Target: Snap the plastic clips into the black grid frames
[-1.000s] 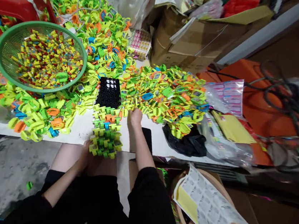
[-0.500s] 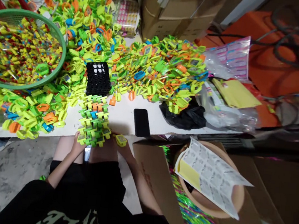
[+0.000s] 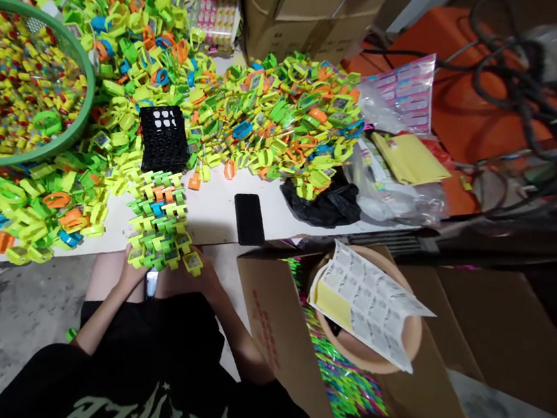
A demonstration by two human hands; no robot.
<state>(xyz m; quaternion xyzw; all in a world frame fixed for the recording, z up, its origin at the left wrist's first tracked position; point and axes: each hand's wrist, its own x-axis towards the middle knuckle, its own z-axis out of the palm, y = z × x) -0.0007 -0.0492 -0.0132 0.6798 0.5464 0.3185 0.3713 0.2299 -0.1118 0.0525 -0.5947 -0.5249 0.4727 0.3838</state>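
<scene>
Neat rows of yellow, green, orange and blue toy watches point(image 3: 160, 215) stretch from the table down over its front edge. My left hand point(image 3: 133, 271) is at the near left corner of these rows, its fingers hidden behind the watches. My right hand point(image 3: 206, 276) grips a single yellow toy watch point(image 3: 192, 263) with a grey face, at the near right corner of the rows; its fingertips are partly covered. A black perforated plastic holder point(image 3: 164, 141) stands at the far end of the rows.
Loose toy watches point(image 3: 279, 115) are heaped across the table. A green basket point(image 3: 87, 97) of small yellow-red pieces stands left. A black phone point(image 3: 249, 219) lies near the edge. Right of my legs, a round tub point(image 3: 412, 338) bearing a printed sheet sits over an open carton point(image 3: 266, 315).
My right hand has moved left with the yellow toy watch, from beside the rows to their near right corner. My left hand stays at the rows. The view has shifted slightly right.
</scene>
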